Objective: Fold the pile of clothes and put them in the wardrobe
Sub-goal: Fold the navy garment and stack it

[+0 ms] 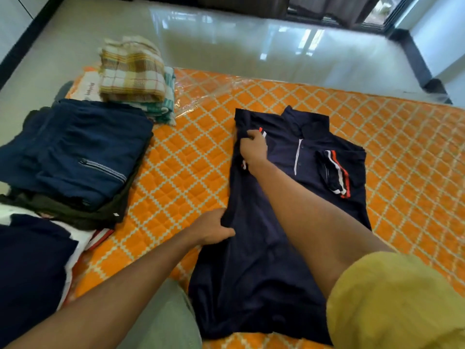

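Observation:
A dark navy polo shirt (274, 248) lies flat on the orange quilted mattress (191, 172), collar away from me. Its right sleeve with red and white stripes is folded in over the chest. My right hand (253, 148) grips the left shoulder and sleeve of the shirt near the collar. My left hand (214, 229) pinches the shirt's left side edge lower down. A pile of folded dark blue and dark clothes (73, 157) sits at the left. Folded checked cloths (132, 74) are stacked behind that pile.
More dark and white clothing (32, 260) lies at the lower left edge of the mattress. A glossy tiled floor (251, 46) stretches beyond the mattress to a dark sliding door frame (387, 21). Clear plastic wrap (201, 94) lies beside the checked cloths.

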